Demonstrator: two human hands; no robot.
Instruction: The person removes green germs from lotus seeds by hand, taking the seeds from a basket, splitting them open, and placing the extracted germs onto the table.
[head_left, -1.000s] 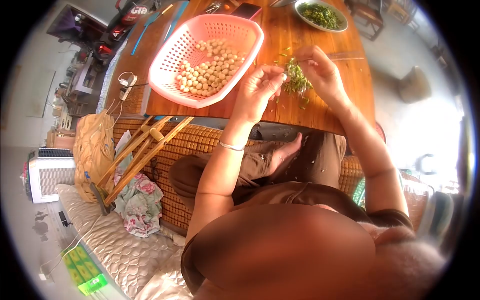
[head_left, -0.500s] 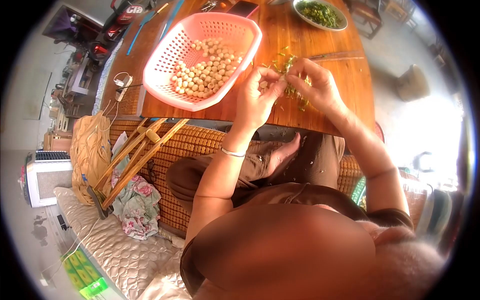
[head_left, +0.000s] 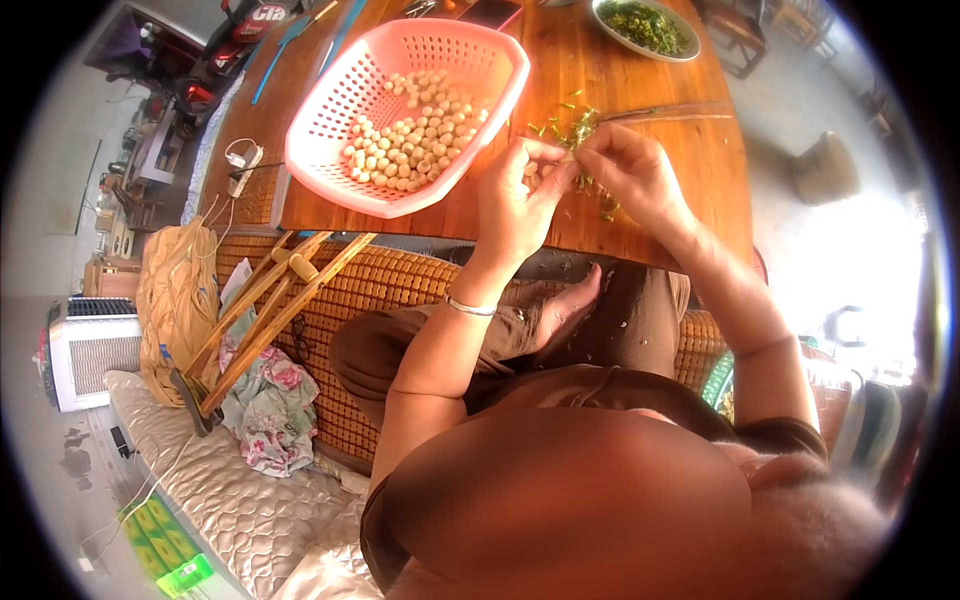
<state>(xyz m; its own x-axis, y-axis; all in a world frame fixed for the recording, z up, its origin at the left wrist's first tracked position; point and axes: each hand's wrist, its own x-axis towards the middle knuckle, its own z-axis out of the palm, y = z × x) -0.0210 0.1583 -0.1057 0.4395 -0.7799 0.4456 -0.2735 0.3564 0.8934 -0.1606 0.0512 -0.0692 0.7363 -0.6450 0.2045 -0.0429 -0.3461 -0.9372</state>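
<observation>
Pinching a small item [head_left: 573, 156], too hidden to identify, with left hand [head_left: 515, 200] and right hand [head_left: 640, 178], now meeting after being apart a second ago; likely working jointly by green scraps [head_left: 578, 128], near pink basket [head_left: 338, 105].

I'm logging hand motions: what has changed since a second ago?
The right hand has come down toward the left hand; their fingertips are now close together. Anything pinched is too small to tell. The pink basket and dish of greens stayed put.
</observation>
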